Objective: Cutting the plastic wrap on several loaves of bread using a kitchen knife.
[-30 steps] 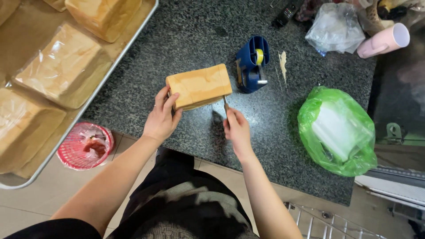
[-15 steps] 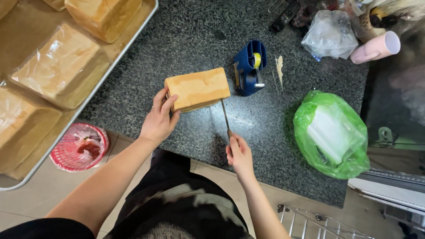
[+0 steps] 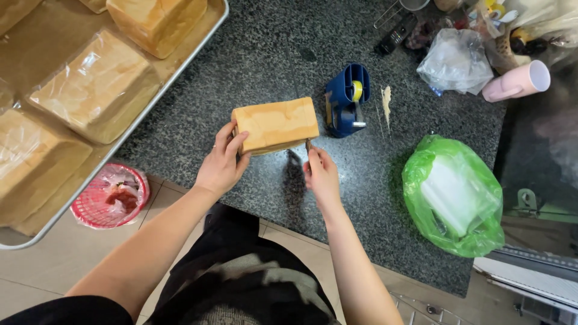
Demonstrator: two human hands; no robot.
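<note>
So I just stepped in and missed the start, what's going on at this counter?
A person stands at a dark speckled counter. The left hand steadies a block-shaped loaf of bread by its near end, while the right hand grips a knife handle right at the loaf's lower edge; the blade is hidden. A blue tape dispenser sits just beyond the loaf, a green plastic bag to the right, and a metal tray of more loaves to the left.

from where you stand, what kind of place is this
Probably a small bakery or a kitchen's packing corner: a metal tray of bagged square bread loaves, a speckled dark granite counter, a blue tape dispenser, and another golden loaf under the left hand.
</note>
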